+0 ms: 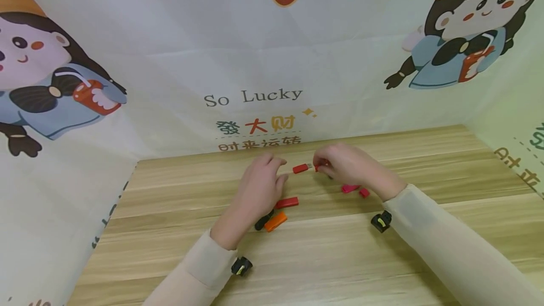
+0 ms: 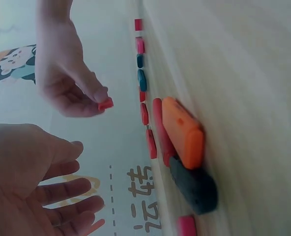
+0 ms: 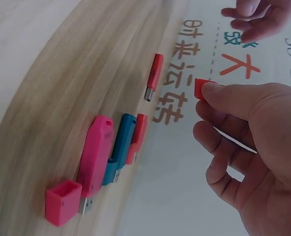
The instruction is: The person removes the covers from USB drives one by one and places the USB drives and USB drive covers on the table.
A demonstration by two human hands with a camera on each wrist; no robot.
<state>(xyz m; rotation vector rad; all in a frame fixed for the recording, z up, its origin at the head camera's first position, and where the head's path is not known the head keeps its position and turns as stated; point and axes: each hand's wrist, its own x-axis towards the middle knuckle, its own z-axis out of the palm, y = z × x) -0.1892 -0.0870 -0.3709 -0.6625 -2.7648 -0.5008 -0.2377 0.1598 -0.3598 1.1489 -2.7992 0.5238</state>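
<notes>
My right hand [image 1: 346, 163] pinches a small red USB drive cap [image 3: 199, 88] between thumb and index finger, raised off the table. Just left of it in the head view lies an uncapped red USB drive [image 1: 300, 168], its metal plug pointing toward the right hand. On the drive's other side is my left hand [image 1: 261, 185], held above the table with fingers spread and nothing in them. Beneath and beside that hand are a capped-looking red drive [image 1: 287, 202], an orange drive [image 2: 182, 130] and a black drive [image 2: 194, 189].
Under the right forearm lie an uncapped pink drive [image 3: 96, 152] and its pink cap [image 3: 63, 201]. A teal drive [image 3: 124, 135] with its teal cap [image 3: 109, 173] and another red drive [image 3: 140, 129] lie alongside. A printed cloth wall [image 1: 178, 107] borders the wooden table [image 1: 323, 259].
</notes>
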